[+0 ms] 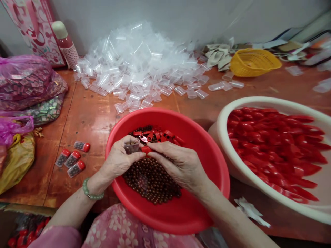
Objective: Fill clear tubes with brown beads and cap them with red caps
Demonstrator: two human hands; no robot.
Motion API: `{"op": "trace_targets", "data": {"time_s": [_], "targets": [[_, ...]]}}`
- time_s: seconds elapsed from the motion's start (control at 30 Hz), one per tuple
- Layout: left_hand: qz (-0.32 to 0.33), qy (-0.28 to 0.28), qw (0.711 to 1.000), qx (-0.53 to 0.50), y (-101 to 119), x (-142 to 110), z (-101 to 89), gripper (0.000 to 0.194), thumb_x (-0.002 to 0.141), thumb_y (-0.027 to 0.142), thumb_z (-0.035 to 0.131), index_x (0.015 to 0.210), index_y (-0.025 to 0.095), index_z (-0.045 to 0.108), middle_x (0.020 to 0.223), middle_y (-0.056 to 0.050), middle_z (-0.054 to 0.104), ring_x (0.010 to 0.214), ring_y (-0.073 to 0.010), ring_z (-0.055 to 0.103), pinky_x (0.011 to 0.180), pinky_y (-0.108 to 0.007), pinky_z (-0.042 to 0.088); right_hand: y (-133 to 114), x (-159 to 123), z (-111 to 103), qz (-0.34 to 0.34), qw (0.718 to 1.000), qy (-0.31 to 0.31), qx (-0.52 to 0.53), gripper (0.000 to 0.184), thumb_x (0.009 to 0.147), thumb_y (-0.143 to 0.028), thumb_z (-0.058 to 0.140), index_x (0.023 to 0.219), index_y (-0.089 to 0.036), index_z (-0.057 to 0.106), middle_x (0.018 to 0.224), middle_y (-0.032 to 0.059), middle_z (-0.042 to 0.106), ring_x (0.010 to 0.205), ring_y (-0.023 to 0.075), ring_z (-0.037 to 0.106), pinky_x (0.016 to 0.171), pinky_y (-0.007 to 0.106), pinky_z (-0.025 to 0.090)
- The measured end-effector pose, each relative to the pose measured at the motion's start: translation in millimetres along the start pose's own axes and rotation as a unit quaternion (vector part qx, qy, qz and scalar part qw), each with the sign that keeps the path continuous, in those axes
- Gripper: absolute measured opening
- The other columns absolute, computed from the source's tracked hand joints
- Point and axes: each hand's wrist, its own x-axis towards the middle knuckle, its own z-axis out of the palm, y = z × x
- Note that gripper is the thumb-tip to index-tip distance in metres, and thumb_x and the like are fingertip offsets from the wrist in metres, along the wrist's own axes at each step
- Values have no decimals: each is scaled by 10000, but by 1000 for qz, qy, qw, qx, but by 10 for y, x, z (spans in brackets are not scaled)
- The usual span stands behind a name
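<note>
Over a red basin (165, 222), my left hand (119, 159) grips a small clear plastic container (131, 147) with dark beads inside. My right hand (178, 165) pinches a red cap (146, 149) right beside the container's mouth; whether the two touch is hard to tell. Beneath both hands lies a heap of shiny brown beads (152, 182). Behind the fingers, several red plastic pieces (162, 135) rest in the basin on the beads. To the left on the table are several filled containers with red caps (77, 168).
A pile of clear empty containers (139, 62) spreads along the wall. At the right stands a white tub (222, 137) of red plastic parts (276, 148). A yellow basket (254, 62) is at the back right. Filled plastic bags (28, 82) and a bottle (66, 44) stand left.
</note>
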Motion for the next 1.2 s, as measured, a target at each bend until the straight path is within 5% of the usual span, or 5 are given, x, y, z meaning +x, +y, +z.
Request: {"op": "trace_targets", "data": {"time_s": [0.23,0.47,0.67,0.87,1.2], "targets": [[-24,-12,998,-56,-3,-34,-28,294,633,207,812,779,140,566,703,47,582,647,-55,540,693,-199,433,-75,-106,104,0,1000,5,7,267,855,-165,592,1095,-202,704,1080,94,734,945,204,710,869,355,594],[-56,-102,987,-109,-5,-56,-55,322,715,306,774,894,132,571,875,-52,669,811,-150,668,766,-283,518,-72,193,-102,143,973,74,164,215,805,-219,669,1009,-258,725,983,17,755,879,184,715,832,355,595],[-52,-128,989,-54,-90,-50,-86,397,671,423,791,857,121,614,744,-23,643,697,-109,599,699,-250,479,-244,340,31,37,988,18,148,157,804,-151,652,921,-224,727,908,35,753,851,173,702,799,330,575],[-49,-182,982,-10,-115,-13,-105,436,677,521,755,725,108,625,657,-17,595,609,-90,535,626,-235,435,-267,319,92,29,993,10,113,116,818,-145,638,879,-217,706,870,30,749,806,161,696,772,307,564],[-54,-173,983,-40,-90,-42,-127,432,697,520,738,744,117,589,658,5,582,564,-65,532,566,-196,429,-185,258,136,-8,998,24,58,49,849,-163,621,865,-204,644,811,12,717,733,139,670,705,267,544]]}}
